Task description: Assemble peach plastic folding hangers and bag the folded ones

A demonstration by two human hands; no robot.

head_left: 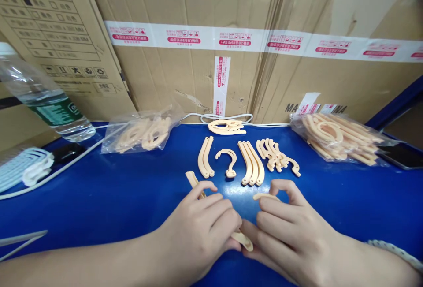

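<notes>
My left hand (208,221) is closed round a beige plastic hanger arm (243,239); one end sticks out past the fingertips. A beige piece (191,180) shows beyond its index finger, perhaps the other end of this arm. My right hand (287,225) is closed too, gripping a thin curved beige piece (266,197) mostly hidden by the fingers. Both hands almost meet at the arm's near end. Just beyond them lie a single hanger hook (228,159), two hanger arms (205,157) on its left, several stacked arms (253,163) on its right, and a cluster of hooks (276,157).
A folded hanger (226,126) lies at the back by a white cable (228,117). Clear bags of hanger parts sit left (142,132) and right (340,137). A water bottle (49,97), hairbrush (24,168) and phone (405,154) flank the blue table (132,199). Cardboard boxes (185,71) wall the back.
</notes>
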